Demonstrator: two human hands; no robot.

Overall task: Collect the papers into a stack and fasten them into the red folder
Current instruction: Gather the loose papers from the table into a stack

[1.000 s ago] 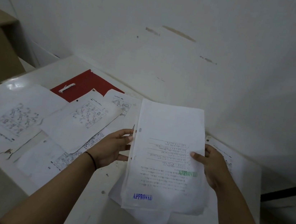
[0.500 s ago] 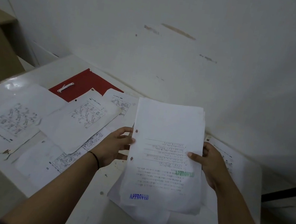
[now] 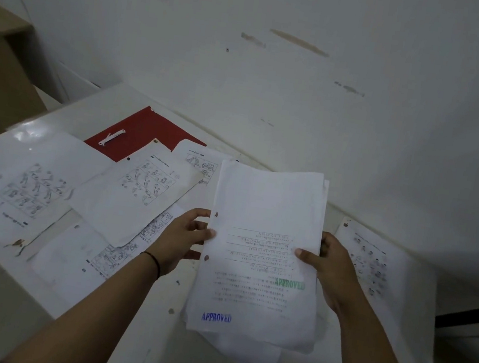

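Both hands grip the paper stack [image 3: 263,245] above the table [image 3: 66,119]: left hand [image 3: 185,239] on its left edge, right hand [image 3: 327,266] on its right. Long axis runs away from the person, print upside down. Red folder [image 3: 144,133] lies far-left, partly under loose sheets.

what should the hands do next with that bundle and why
Probably lower the held stack of papers, which the left hand and right hand grip by its sides, and tap it square on the table: its edges look uneven, and loose sheets still await collecting.
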